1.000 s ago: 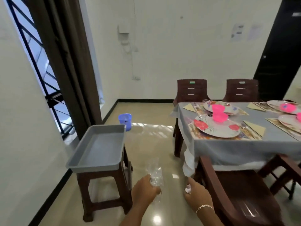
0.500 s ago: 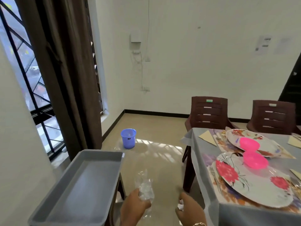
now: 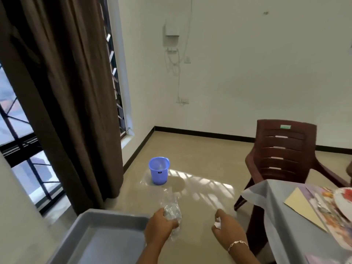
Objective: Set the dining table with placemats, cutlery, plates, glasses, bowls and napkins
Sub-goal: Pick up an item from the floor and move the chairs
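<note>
My left hand [image 3: 159, 226] grips a crumpled clear plastic wrapper [image 3: 171, 210] that sticks up above the fist. My right hand [image 3: 225, 228], with a bracelet on the wrist, holds a small crumpled white scrap [image 3: 217, 223]. Both hands are low in the view, over the floor. At the right edge stands the dining table with a grey cloth [image 3: 285, 216]; on it lie a folded beige napkin [image 3: 302, 204], a floral placemat [image 3: 331, 221] and part of a flowered plate [image 3: 344, 199].
A blue plastic bin [image 3: 159, 170] stands on the floor ahead, near the wall. A grey tray [image 3: 99, 242] is at the lower left. A brown plastic chair [image 3: 283, 151] stands behind the table corner. A brown curtain [image 3: 72, 92] hangs by the window at left.
The view has moved forward and turned left toward the blue bin, which looks nearer. Most of the table has slid out of view. Both hands still hold their scraps.
</note>
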The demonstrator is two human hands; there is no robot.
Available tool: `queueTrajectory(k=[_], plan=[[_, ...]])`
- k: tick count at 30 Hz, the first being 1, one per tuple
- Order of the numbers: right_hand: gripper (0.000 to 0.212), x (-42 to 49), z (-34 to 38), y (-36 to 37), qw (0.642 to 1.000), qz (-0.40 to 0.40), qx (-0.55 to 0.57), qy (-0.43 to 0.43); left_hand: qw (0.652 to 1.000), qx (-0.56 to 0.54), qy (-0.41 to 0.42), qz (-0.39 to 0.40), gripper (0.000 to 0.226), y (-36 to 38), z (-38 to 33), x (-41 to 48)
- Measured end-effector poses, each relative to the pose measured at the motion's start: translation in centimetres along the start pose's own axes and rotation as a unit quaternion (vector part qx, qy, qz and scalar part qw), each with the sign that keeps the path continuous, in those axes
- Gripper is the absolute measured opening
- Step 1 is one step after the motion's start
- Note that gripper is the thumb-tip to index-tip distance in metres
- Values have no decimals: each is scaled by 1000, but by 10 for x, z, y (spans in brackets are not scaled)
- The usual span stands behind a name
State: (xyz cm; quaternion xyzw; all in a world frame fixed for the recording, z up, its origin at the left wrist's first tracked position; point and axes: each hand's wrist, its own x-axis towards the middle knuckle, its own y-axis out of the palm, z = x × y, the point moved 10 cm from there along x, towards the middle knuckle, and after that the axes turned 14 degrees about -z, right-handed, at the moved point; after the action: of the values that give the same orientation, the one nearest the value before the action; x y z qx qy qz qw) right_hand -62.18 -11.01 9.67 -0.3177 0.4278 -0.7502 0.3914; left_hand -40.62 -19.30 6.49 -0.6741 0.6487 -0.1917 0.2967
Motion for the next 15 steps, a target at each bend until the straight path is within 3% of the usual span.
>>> queueTrajectory(k=[4,10,15], plan=[[14,76,6,23,1000,-7,7,4,1000,15,-7,-12,36,21,-16,68],[30,215,-2,71,999,4,34,15,999,27,-42,-20,42,71,-42,181],[19,338,3,95,998,45,11,-30,997,26,-73,-32,33,107,-85,277]])
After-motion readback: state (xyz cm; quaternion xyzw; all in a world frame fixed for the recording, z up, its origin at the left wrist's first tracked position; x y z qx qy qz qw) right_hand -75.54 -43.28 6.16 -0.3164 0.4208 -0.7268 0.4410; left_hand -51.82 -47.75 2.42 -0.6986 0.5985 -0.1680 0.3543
